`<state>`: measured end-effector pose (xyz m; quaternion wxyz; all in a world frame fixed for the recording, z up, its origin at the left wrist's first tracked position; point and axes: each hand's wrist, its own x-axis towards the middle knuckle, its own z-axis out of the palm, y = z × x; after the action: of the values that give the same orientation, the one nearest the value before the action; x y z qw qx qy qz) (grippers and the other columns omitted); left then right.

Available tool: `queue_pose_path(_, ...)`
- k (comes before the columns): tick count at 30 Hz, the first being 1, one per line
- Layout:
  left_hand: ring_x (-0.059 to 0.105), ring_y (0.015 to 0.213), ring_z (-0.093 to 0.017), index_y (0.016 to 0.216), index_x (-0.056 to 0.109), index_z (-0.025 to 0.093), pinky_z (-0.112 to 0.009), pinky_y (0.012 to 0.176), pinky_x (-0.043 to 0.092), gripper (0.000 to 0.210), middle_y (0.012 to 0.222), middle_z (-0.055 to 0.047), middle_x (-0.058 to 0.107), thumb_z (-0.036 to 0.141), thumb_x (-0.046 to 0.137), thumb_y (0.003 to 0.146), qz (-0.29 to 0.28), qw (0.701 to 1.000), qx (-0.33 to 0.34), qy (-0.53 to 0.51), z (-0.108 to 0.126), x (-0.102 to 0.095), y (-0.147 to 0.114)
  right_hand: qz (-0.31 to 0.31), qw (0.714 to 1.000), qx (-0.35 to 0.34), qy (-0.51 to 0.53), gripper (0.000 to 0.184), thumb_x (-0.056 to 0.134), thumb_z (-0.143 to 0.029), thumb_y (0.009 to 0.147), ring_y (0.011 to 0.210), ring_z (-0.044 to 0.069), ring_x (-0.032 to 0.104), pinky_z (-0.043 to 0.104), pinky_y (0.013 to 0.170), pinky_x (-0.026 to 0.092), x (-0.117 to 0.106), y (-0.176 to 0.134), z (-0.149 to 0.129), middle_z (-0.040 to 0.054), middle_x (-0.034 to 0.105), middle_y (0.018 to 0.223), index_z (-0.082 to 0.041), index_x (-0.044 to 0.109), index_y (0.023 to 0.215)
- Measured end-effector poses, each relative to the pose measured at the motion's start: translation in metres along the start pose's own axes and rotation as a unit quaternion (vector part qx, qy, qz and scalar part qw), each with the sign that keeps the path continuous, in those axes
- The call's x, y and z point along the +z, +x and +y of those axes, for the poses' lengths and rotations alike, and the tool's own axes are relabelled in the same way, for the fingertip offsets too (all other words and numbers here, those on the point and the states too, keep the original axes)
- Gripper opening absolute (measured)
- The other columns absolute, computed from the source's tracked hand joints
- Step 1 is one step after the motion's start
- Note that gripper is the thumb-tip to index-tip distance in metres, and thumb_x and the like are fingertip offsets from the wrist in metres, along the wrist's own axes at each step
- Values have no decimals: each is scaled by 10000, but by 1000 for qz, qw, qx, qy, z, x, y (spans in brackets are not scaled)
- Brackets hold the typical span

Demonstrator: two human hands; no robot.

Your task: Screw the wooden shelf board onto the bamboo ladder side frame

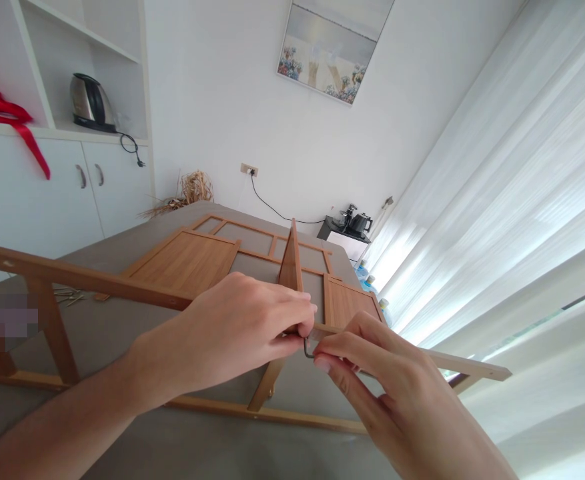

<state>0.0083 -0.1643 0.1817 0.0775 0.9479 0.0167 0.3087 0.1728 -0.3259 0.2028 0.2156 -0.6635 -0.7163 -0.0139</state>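
Observation:
Between thumb and fingers, my right hand [377, 373] pinches one end of a small bent hex key [309, 349]. The key's other end meets the wooden frame beside my left fingertips; the screw there is hidden. My left hand [242, 320] is closed around the joint where an upright wooden panel [290, 257] meets the long rail of a wooden frame [97, 280]. This frame stands across the bed-like grey surface in front of me, with a lower rail [302, 420] and short crossbars.
Flat wooden panels [192, 257] and slats lie farther back on the grey cloth [142, 433]. Loose metal screws or rods [69, 293] lie at left. Curtains [522, 220] hang on the right. A kettle [92, 100] stands on a shelf, and a low black-topped cabinet [345, 233] stands behind.

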Motion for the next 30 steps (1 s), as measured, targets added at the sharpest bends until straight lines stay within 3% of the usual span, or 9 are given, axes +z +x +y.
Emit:
queue_pose_path(9,729,971,-153,858,637,216,-195,810,534,98,948,6,761,229,601,948,5,1000,-2,-1,-2,1,-1,-13,1000,2,2,193,510,-221,1013,667,102,605,210,581,462,2,2,-1,-8,576,829,-267,689,958)
queue_pose_path(30,732,955,-157,843,624,228,-198,782,540,115,931,15,759,230,583,950,2,1000,1,-4,-1,-1,0,29,999,16,-16,199,516,-242,1009,711,117,593,244,624,473,7,1,-2,16,580,881,-240,693,917)
